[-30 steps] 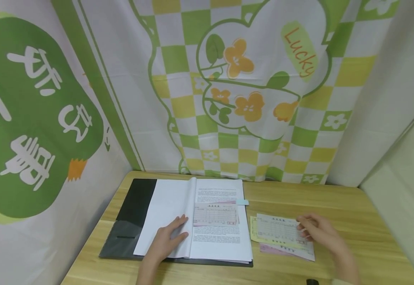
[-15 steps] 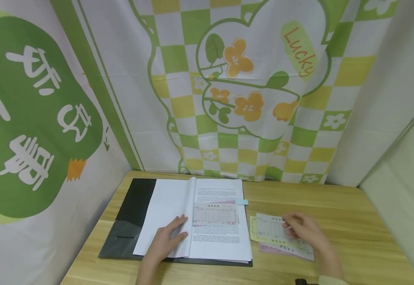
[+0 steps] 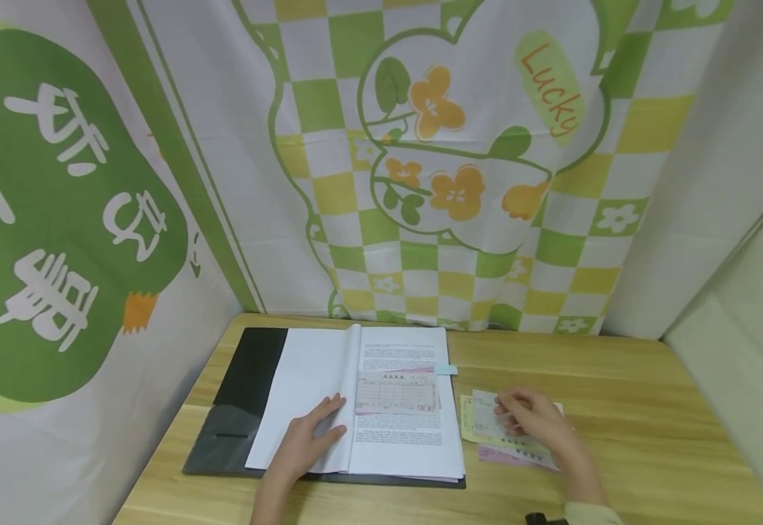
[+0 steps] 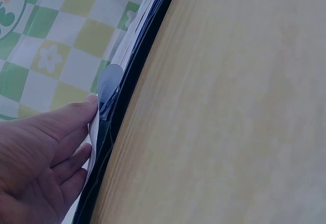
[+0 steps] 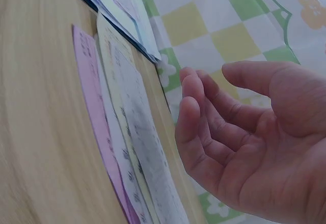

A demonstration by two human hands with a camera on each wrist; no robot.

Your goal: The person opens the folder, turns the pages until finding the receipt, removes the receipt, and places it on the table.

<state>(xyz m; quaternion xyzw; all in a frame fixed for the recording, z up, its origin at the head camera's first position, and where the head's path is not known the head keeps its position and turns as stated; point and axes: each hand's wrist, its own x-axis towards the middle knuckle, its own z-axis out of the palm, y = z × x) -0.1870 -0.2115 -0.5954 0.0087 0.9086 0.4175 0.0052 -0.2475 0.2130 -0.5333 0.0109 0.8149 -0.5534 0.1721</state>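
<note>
A black folder [image 3: 243, 364] lies open on the wooden table, with white printed pages [image 3: 401, 456] inside. My left hand [image 3: 299, 441] rests on the left-hand page beside the rolled fold, fingers spread; the left wrist view shows its fingertips at the paper's edge. On the right-hand page lies a pinkish printed slip [image 3: 394, 394]. To the folder's right are loose overlapping slips: a white one [image 3: 485, 415], a yellow one [image 3: 466, 426] and a pink one [image 3: 496, 454]. My right hand [image 5: 244, 137] is over them, fingers loosely bent and nothing between them, hiding part of the stack.
A pale blue tab [image 3: 446, 370] sticks out from the pages' right edge. Behind the wooden table [image 3: 651, 408] hangs a green and yellow checked curtain [image 3: 421, 284]. White cloth walls [image 3: 736, 328] stand at both sides. A dark object [image 3: 539, 519] shows by the right sleeve.
My right hand has moved left across the loose slips, from their right end towards the folder. The left hand and the folder stay in place.
</note>
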